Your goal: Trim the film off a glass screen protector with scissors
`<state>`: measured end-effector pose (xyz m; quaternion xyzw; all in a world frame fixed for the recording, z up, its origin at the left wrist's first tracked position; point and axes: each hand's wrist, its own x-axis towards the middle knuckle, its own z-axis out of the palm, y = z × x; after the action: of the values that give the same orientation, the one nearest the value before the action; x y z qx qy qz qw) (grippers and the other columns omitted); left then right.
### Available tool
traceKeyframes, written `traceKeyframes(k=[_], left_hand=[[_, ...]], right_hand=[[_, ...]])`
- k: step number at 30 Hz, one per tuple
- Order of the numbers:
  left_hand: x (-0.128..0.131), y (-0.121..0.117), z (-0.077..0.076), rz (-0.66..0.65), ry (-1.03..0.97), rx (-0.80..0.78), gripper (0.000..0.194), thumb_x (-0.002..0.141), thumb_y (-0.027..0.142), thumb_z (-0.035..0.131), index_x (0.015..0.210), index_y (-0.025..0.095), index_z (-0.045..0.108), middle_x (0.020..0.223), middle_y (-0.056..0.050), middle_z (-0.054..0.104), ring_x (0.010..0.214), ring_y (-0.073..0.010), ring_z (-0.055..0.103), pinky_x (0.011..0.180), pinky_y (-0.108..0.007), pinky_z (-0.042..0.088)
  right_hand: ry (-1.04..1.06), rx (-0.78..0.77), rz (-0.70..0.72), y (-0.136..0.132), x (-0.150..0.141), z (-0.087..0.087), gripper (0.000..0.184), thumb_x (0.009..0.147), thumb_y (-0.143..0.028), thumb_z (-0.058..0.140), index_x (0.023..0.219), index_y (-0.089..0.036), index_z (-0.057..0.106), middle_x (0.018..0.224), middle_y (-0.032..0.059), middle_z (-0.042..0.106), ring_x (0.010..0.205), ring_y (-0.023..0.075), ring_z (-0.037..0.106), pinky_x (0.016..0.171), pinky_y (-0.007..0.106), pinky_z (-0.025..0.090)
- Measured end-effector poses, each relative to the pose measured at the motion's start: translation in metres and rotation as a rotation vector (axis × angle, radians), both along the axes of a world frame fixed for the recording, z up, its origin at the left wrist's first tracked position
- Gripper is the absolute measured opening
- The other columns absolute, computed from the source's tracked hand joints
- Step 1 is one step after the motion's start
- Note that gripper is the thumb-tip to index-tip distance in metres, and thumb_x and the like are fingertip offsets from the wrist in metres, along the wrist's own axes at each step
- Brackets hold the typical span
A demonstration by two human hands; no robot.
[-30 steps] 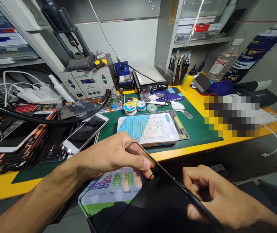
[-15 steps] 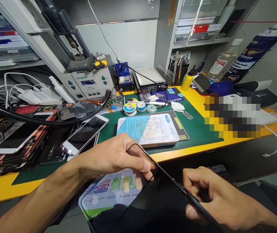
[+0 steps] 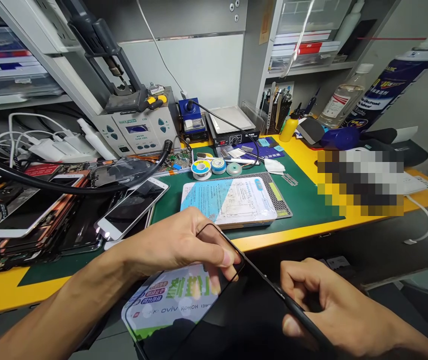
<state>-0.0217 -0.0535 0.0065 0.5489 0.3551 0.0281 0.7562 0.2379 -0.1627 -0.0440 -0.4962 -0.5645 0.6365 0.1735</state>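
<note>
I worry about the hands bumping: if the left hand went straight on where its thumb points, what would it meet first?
Probably the edge of the dark panel, right beside the thumb of the left hand; the right hand seems farther on, though depth is unclear.

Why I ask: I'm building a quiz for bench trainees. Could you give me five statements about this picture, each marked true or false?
1. Both the left hand and the right hand are on the dark-edged panel. True.
2. The yellow bottle stands left of the round spools. False: it stands to their right.
3. The blue-and-white box lies nearer the viewer than the round spools. True.
4. The spray can is left of the clear bottle. False: it is on the right.
5. The white-framed phones lie at the picture's right. False: they lie at its left.
</note>
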Motion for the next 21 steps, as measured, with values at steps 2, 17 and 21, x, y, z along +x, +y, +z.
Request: traceKeyframes(k=[2, 17, 21], left_hand=[[0.001, 0.000, 0.000, -0.003, -0.005, -0.004, 0.014, 0.081, 0.022, 0.074, 0.085, 0.012, 0.082, 0.082, -0.011, 0.078, 0.060, -0.0164, 0.073, 0.060, -0.021, 0.058], [0.042, 0.047, 0.035, -0.138, 0.031, 0.040, 0.012, 0.075, 0.022, 0.076, 0.082, 0.014, 0.081, 0.080, -0.007, 0.077, 0.062, -0.0199, 0.073, 0.044, -0.025, 0.059], [0.050, 0.055, 0.035, -0.168, 0.049, 0.039, 0.014, 0.075, 0.025, 0.077, 0.082, 0.014, 0.081, 0.081, -0.007, 0.077, 0.063, -0.0198, 0.073, 0.045, -0.025, 0.059]], right_hand=[[0.038, -0.024, -0.015, 0.000, 0.000, -0.002, 0.046, 0.075, -0.039, 0.078, 0.065, -0.021, 0.037, 0.060, -0.0086, 0.038, 0.055, 0.0069, 0.032, 0.050, 0.022, 0.024], [0.216, -0.100, -0.213, 0.016, 0.016, 0.002, 0.053, 0.071, -0.048, 0.086, 0.069, -0.020, 0.040, 0.054, -0.0088, 0.051, 0.044, 0.0054, 0.048, 0.041, 0.015, 0.039], [0.247, -0.099, -0.230, 0.022, 0.020, -0.001, 0.055, 0.070, -0.049, 0.086, 0.070, -0.021, 0.039, 0.053, -0.0097, 0.050, 0.042, 0.0045, 0.046, 0.042, 0.015, 0.041]])
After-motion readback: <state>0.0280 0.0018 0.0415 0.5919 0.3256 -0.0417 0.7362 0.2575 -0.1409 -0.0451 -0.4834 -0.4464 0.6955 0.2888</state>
